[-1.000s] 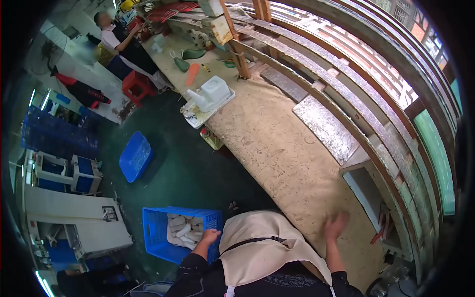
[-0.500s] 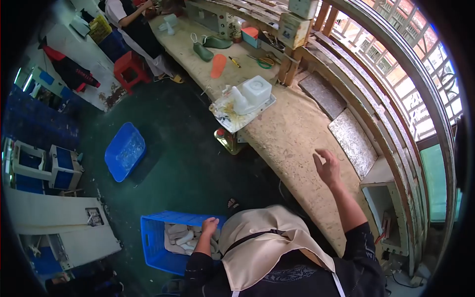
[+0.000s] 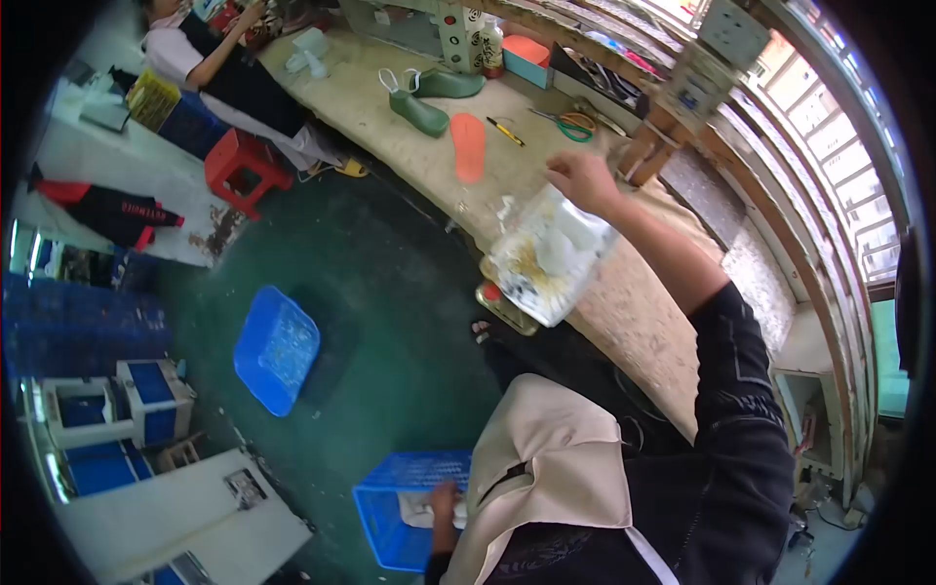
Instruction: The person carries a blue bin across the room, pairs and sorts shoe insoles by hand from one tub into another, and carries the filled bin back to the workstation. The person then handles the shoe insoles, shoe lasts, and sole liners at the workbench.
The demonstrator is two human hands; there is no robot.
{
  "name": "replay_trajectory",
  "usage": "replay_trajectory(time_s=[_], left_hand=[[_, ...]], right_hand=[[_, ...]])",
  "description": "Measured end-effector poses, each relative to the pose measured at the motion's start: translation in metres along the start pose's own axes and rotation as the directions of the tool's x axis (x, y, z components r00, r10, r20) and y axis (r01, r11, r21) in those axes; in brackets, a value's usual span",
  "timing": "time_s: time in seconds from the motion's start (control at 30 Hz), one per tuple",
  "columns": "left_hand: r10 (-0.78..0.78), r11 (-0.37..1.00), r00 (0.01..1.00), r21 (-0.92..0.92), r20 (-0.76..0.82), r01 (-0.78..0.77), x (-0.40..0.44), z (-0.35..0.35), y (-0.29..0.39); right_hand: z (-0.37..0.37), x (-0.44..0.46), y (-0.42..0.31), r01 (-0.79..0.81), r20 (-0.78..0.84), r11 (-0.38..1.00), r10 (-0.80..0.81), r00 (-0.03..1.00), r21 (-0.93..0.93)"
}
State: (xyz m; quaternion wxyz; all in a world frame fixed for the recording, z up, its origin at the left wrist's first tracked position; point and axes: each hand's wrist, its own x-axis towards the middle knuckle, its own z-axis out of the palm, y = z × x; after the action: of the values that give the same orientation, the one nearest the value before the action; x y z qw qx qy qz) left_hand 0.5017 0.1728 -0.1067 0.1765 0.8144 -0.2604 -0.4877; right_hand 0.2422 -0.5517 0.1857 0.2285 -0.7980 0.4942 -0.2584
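Observation:
My right hand (image 3: 583, 181) is over the bench, fingers slightly bent and apart, with nothing visible in them. It is just above a stained white tray (image 3: 534, 300), on which a white plastic bottle-like piece (image 3: 561, 249) lies; my forearm covers part of that area. Nearest on the bench are an orange insole (image 3: 468, 148), a yellow-and-black pen-like tool (image 3: 505, 132) and green-and-orange-handled scissors (image 3: 573, 127). Down at my left side, my left hand (image 3: 444, 499) is at a blue crate (image 3: 382, 517) with pale pieces (image 3: 414, 509) inside. Its fingers are too unclear to read.
Green shoe-shaped pieces (image 3: 421, 115) sit farther along the bench (image 3: 375, 136). A blue basin (image 3: 278, 351) is on the green floor. Another person (image 3: 239, 73) works at the far end near a red stool (image 3: 244, 171). A metal can (image 3: 507, 310) stands below the tray.
My right hand has moved forward along the bench, from its bare near part to beside the tray. My left hand has lowered toward the crate's contents. The view has shifted and turned.

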Motion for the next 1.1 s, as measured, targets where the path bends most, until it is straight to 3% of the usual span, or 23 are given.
replay_trajectory(time_s=[0.07,0.13,0.17,0.23,0.27,0.33,0.37,0.4,0.5,0.57,0.63,0.67,0.7,0.73,0.77,0.8,0.83,0.93,1.0,1.03,1.07,1.1], left_hand=[[0.041,0.987,0.999,0.153,0.008,-0.041,-0.01,-0.014,0.015],[-0.013,0.992,1.0,0.129,0.006,0.012,-0.017,-0.032,0.035],[-0.045,0.994,0.999,0.103,-0.001,0.045,-0.013,-0.048,0.049],[-0.087,0.994,0.996,0.058,-0.016,0.088,0.009,-0.08,0.073],[-0.104,0.994,0.994,0.026,-0.03,0.105,0.022,-0.099,0.089],[-0.259,0.917,0.964,-0.329,-0.062,0.225,0.052,-0.132,0.121],[-0.418,0.682,0.901,-0.695,-0.116,0.226,0.067,-0.147,0.139],[-0.423,0.684,0.899,-0.69,-0.114,0.235,0.083,-0.157,0.151],[-0.388,0.75,0.915,-0.613,-0.107,0.246,0.149,-0.197,0.202],[-0.401,0.784,0.916,-0.523,-0.016,0.334,0.175,-0.221,0.255],[-0.351,0.835,0.936,-0.447,0.019,0.322,0.213,-0.234,0.237],[-0.356,0.868,0.934,-0.363,0.023,0.34,0.232,-0.241,0.248],[-0.355,0.894,0.934,-0.283,0.025,0.347,0.25,-0.245,0.259],[-0.346,0.9,0.937,-0.268,0.043,0.344,0.27,-0.25,0.257],[-0.253,0.959,0.967,-0.124,0.032,0.255,0.295,-0.257,0.256],[-0.151,0.988,0.988,0.025,0.039,0.15,0.318,-0.267,0.257],[-0.134,0.99,0.989,0.044,0.064,0.131,0.338,-0.279,0.266],[-0.159,0.986,0.972,0.078,0.173,0.148,0.407,-0.318,0.309],[-0.254,0.966,0.944,0.097,0.211,0.238,0.447,-0.351,0.359],[0.194,0.894,0.959,0.365,0.205,-0.259,0.483,-0.37,0.349],[0.218,0.855,0.953,0.43,0.209,-0.289,0.491,-0.385,0.404],[0.376,0.853,0.925,0.367,0.06,-0.371,0.501,-0.39,0.451]], right_hand=[[0.053,0.073,0.028,-0.01,0.015,1.0,0.01,1.0,0.013],[0.103,0.136,0.046,-0.191,0.045,0.928,0.216,0.975,-0.319],[0.127,0.16,0.056,-0.197,0.06,0.929,0.226,0.972,-0.313],[0.172,0.205,0.078,-0.438,-0.058,0.844,0.443,0.895,-0.31],[0.196,0.217,0.099,-0.429,-0.041,0.849,0.439,0.897,-0.309],[0.225,0.233,0.128,-0.284,-0.161,0.914,0.245,0.956,-0.291],[0.232,0.238,0.13,-0.283,-0.15,0.914,0.249,0.957,-0.291],[0.222,0.236,0.113,-0.234,-0.076,0.909,0.221,0.972,-0.344],[0.209,0.255,0.102,-0.21,0.052,0.882,0.255,0.965,-0.422],[0.198,0.255,0.097,-0.246,0.119,0.854,0.333,0.935,-0.459],[0.174,0.255,0.072,-0.326,-0.161,0.918,0.295,0.942,-0.225],[0.169,0.248,0.069,-0.269,-0.308,0.963,0.247,0.919,-0.03],[0.17,0.239,0.075,-0.29,-0.32,0.956,0.261,0.911,-0.045],[0.179,0.228,0.08,-0.328,-0.336,0.941,0.336,0.88,0.081],[0.187,0.219,0.086,-0.358,-0.349,0.91,0.411,0.842,0.209],[0.188,0.212,0.086,-0.376,-0.372,0.905,0.425,0.825,0.2],[0.19,0.206,0.082,-0.424,-0.353,0.878,0.478,0.804,0.224],[0.187,0.215,0.06,-0.518,-0.382,0.823,0.568,0.729,0.234],[0.195,0.22,0.05,-0.572,-0.438,0.791,0.603,0.667,0.218],[0.215,0.208,0.056,-0.626,-0.404,0.767,0.622,0.671,0.142],[0.23,0.203,0.052,-0.669,-0.371,0.74,0.643,0.67,0.072],[0.237,0.201,0.024,-0.762,-0.323,0.647,0.715,0.62,-0.028]])
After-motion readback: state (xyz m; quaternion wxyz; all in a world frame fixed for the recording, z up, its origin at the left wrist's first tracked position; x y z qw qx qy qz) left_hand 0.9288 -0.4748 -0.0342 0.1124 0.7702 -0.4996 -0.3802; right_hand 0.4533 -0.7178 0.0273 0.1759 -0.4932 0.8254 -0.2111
